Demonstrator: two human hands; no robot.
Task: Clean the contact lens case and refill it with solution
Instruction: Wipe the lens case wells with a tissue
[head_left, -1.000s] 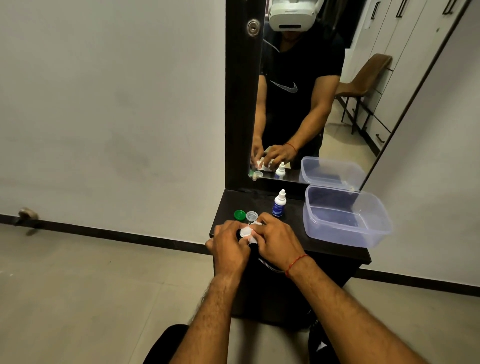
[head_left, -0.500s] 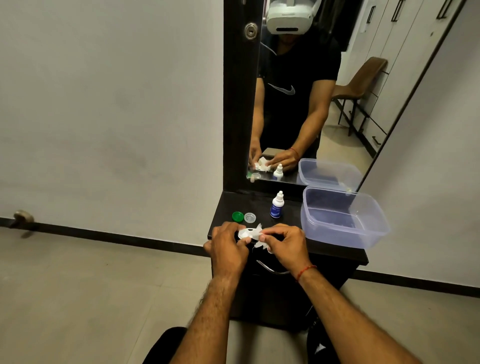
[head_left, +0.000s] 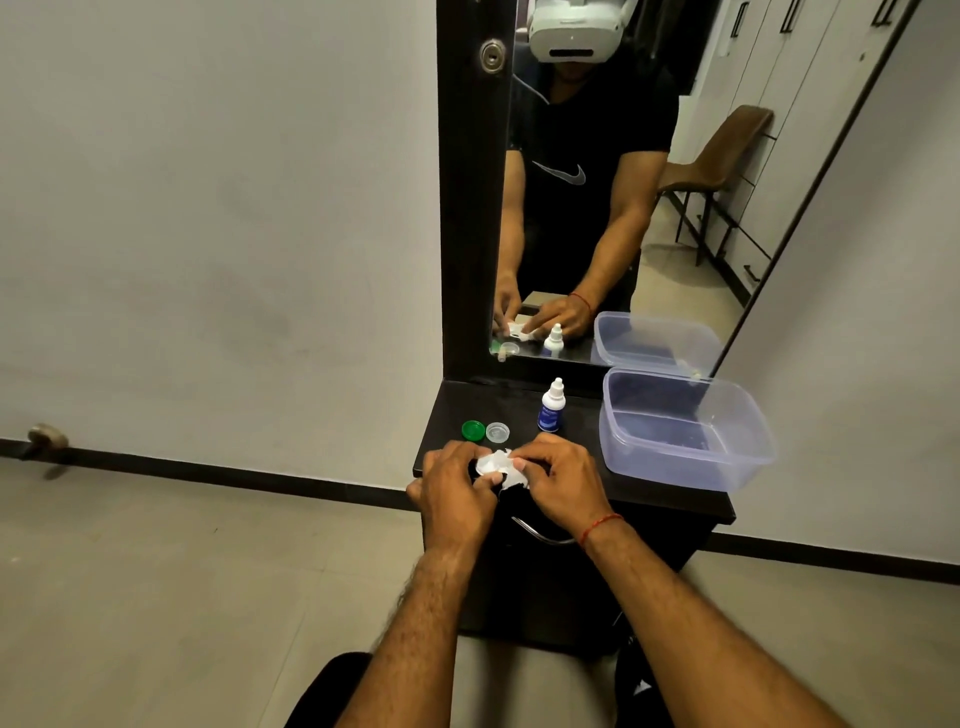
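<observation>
Both hands meet over the front edge of the dark shelf (head_left: 670, 501). My left hand (head_left: 454, 486) grips the white contact lens case (head_left: 492, 462), mostly hidden by fingers. My right hand (head_left: 563, 480) pinches a crumpled white tissue (head_left: 517, 477) against the case. A green cap (head_left: 473, 429) and a clear cap (head_left: 497, 432) lie side by side on the shelf just behind my hands. The small solution bottle (head_left: 551, 408), white top and blue label, stands upright behind them.
A clear plastic tub (head_left: 691, 470) holding some water sits on the shelf's right half. A tall mirror (head_left: 623, 156) rises behind the shelf and reflects the person and a brown chair. A metal handle (head_left: 540, 535) curves below my right wrist. Grey floor lies to the left.
Both hands have stayed at the shelf's front edge. The tissue has shifted between my fingers around the case, and more of it shows between the hands.
</observation>
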